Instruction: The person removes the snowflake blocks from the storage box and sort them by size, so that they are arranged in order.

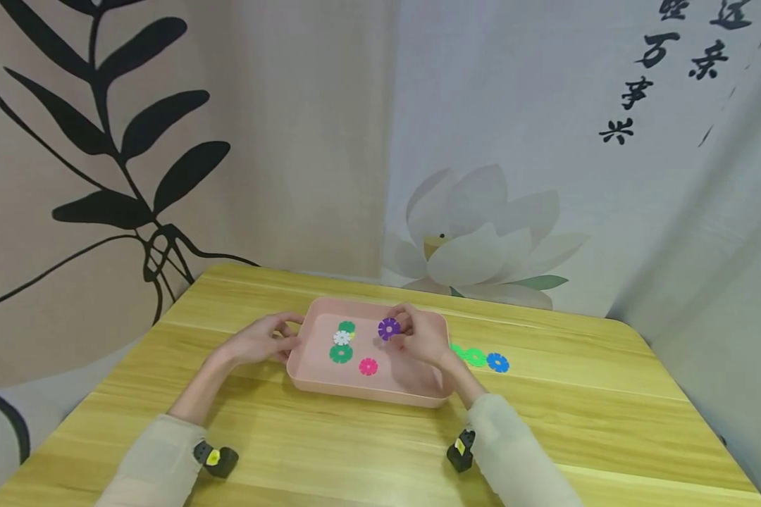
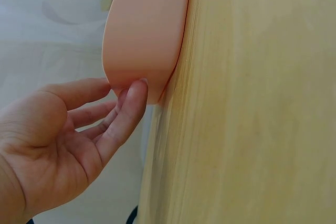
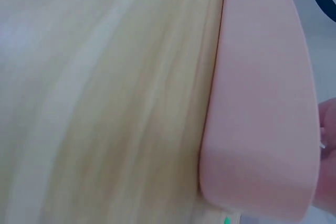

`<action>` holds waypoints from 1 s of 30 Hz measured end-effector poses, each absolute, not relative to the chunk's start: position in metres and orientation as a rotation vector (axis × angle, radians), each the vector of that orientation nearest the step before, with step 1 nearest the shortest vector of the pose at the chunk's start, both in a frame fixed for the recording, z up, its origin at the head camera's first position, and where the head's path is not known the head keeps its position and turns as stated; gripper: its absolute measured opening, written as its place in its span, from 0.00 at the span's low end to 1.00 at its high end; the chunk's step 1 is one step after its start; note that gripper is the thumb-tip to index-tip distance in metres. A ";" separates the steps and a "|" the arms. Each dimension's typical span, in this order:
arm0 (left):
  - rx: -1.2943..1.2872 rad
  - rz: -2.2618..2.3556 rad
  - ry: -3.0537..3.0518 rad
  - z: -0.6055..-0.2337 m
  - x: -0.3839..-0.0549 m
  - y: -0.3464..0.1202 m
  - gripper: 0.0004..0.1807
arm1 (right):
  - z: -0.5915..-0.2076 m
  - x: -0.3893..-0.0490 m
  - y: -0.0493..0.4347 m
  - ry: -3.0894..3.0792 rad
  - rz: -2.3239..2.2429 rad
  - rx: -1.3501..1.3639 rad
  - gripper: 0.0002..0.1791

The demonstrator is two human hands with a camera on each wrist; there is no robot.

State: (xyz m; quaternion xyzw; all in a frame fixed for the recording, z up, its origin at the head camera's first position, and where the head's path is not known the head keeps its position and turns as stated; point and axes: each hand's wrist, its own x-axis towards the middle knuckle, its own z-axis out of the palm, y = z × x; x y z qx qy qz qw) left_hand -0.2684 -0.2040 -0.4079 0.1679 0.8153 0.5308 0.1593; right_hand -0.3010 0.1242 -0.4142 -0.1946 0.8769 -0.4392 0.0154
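Observation:
A pink tray [image 1: 368, 396] lies on the table, and my left hand [image 1: 260, 340] grips its left end. The left wrist view shows that hand's thumb at the rim and its fingertips [image 2: 139, 85] against the outer wall. Above the tray's right half, my right hand [image 1: 423, 336] pinches a purple notched plastic disc [image 1: 389, 328] between thumb and fingers. In the tray are a pink notched disc [image 1: 368, 366], a white one [image 1: 342, 338] and dark green ones [image 1: 340, 354]. In the right wrist view, the tray wall [image 3: 262, 103] hides most of my right hand [image 3: 328, 150].
Bright green notched discs [image 1: 475, 358] and a blue one [image 1: 497, 362] lie in a row right of the tray, partly behind my right wrist. The wooden table [image 1: 330, 451] reaches back to a printed curtain [image 1: 304, 141]. Each wrist carries a black camera [image 1: 460, 451].

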 end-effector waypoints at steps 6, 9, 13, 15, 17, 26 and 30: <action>0.482 1.512 2.343 -0.409 -0.269 -0.205 0.28 | -0.410 -0.301 0.138 2.710 -1.459 -0.508 0.15; 0.483 1.511 2.343 -0.409 -0.268 -0.205 0.28 | -0.408 -0.300 0.146 2.693 -1.482 -0.480 0.15; 0.478 1.516 2.340 -0.409 -0.268 -0.205 0.28 | -0.405 -0.299 0.158 2.698 -1.511 -0.478 0.13; 0.476 1.517 2.339 -0.410 -0.268 -0.205 0.28 | -0.404 -0.298 0.165 2.705 -1.525 -0.485 0.13; 0.477 1.520 2.337 -0.410 -0.268 -0.205 0.28 | -0.404 -0.298 0.173 2.706 -1.543 -0.500 0.12; 0.471 1.524 2.337 -0.408 -0.267 -0.205 0.28 | -0.404 -0.294 0.207 2.739 -1.489 -0.498 0.12; 0.480 1.524 2.336 -0.409 -0.267 -0.204 0.28 | -0.404 -0.293 0.223 2.729 -1.488 -0.449 0.12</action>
